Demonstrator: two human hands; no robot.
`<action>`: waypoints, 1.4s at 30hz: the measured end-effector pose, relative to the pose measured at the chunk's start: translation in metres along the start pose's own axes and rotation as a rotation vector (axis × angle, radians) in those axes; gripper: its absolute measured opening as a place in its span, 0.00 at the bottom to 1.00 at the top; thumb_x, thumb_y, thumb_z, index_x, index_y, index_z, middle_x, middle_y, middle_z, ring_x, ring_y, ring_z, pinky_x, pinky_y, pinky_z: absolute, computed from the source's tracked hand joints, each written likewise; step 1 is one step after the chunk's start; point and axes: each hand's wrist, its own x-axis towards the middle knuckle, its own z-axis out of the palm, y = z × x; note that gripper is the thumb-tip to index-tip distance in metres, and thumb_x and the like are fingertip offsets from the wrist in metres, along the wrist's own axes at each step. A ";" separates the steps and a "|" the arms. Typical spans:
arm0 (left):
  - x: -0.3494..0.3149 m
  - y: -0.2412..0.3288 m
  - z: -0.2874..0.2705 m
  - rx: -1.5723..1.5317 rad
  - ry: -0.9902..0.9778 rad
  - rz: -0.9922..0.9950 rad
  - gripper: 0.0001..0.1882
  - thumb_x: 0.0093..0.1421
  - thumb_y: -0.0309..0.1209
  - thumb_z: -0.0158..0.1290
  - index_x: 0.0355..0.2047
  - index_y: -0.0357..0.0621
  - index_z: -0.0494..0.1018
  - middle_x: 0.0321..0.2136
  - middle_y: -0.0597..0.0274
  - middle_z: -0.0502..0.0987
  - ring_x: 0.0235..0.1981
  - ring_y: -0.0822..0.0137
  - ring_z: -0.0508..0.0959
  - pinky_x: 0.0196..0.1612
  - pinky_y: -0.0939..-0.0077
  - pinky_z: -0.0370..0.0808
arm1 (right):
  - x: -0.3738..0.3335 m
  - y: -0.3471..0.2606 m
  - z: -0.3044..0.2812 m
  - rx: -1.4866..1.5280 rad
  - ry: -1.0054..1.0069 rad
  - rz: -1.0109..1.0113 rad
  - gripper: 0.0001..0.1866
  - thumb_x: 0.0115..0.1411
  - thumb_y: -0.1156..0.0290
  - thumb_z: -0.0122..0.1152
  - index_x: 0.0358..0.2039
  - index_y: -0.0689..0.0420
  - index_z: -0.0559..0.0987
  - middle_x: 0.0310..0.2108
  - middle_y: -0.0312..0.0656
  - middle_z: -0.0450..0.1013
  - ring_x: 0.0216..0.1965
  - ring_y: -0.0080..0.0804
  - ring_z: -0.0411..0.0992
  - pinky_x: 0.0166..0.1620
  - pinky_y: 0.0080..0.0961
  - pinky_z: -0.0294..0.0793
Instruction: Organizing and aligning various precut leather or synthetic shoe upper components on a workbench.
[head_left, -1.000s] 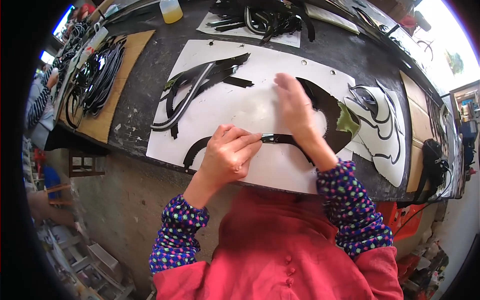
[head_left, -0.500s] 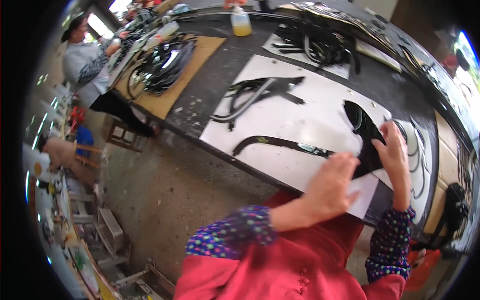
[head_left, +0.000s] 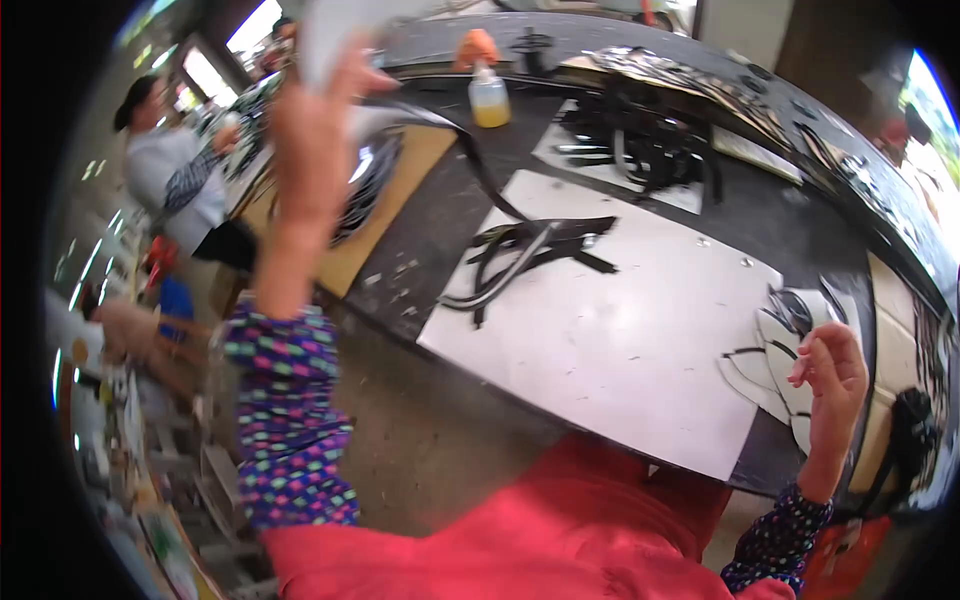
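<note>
High at the upper left is my left hand (head_left: 315, 150), smeared by motion but closed around a long black curved strip (head_left: 475, 155). The strip trails down to the right toward the white board (head_left: 620, 370); a pale blurred shape shows above the fingers. My right hand (head_left: 835, 370), fingers curled and pressed together, is over the board's right side. Thin black strips (head_left: 745, 352) lie close by; whatever its fingertips hold, if anything, is too small to make out. A bundle of black and grey strips (head_left: 530, 255) rests on the board's left part.
Beyond the board, black strips (head_left: 650, 150) lie piled on a white sheet. A bottle of yellow liquid (head_left: 490, 100) stands at the back of the dark table (head_left: 440, 195). Another person (head_left: 180, 170) works at the left beside more strips on brown cardboard (head_left: 405, 190).
My left hand has swung from the board to the upper left with the strip. The wide black piece is gone from the board's right side. My right hand has moved right and lower.
</note>
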 end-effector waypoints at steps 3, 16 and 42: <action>0.034 -0.164 -0.057 0.626 -0.120 0.254 0.22 0.71 0.24 0.43 0.65 0.47 0.66 0.58 0.58 0.75 0.57 0.68 0.75 0.60 0.73 0.70 | -0.017 0.018 -0.030 -0.131 0.164 0.063 0.06 0.66 0.75 0.57 0.42 0.61 0.75 0.31 0.39 0.76 0.25 0.21 0.74 0.30 0.15 0.71; -0.155 -0.360 0.010 0.425 -0.716 -0.546 0.36 0.69 0.60 0.37 0.73 0.63 0.50 0.73 0.61 0.49 0.74 0.53 0.46 0.71 0.55 0.45 | -0.025 0.104 -0.186 -1.062 0.341 0.099 0.25 0.64 0.64 0.62 0.57 0.64 0.71 0.52 0.49 0.74 0.55 0.42 0.72 0.55 0.32 0.72; -0.158 0.014 0.182 0.260 -0.572 -0.259 0.16 0.60 0.36 0.60 0.47 0.46 0.77 0.43 0.62 0.78 0.49 0.58 0.76 0.51 0.62 0.71 | -0.028 -0.020 -0.064 -0.940 -0.361 -0.350 0.34 0.44 0.48 0.77 0.35 0.60 0.69 0.45 0.52 0.71 0.48 0.49 0.66 0.53 0.41 0.65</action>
